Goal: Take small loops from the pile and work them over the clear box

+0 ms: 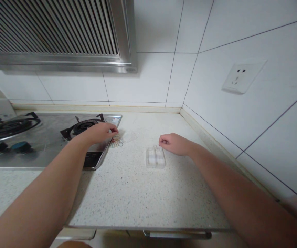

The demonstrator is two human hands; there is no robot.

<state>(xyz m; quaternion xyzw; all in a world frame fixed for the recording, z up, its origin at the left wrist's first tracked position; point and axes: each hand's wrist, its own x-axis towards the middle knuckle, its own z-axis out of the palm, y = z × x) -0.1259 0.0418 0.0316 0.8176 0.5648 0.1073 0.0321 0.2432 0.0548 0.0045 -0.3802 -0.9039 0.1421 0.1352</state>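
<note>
My left hand (103, 132) hovers at the right edge of the stove, thumb and fingertips pinched together. Whatever is between them is too small to make out. Just below its fingertips lies a loose pile of small coloured rings (117, 141), possibly rubber bands. A thin clear plastic piece (130, 137) rests right of the pile. Farther right, a clear plastic compartment box (155, 158) sits on the counter. At the box's back right corner is my right hand (173, 143), with its fingers closed in a pinch; what they grip, if anything, is hidden.
A steel gas stove (47, 137) with two burners and dark knobs (21, 147) fills the left side. Above it hangs a range hood (60, 62). The speckled counter (138, 199) meets tiled walls at the back and right. A wall socket (243, 76) is at right.
</note>
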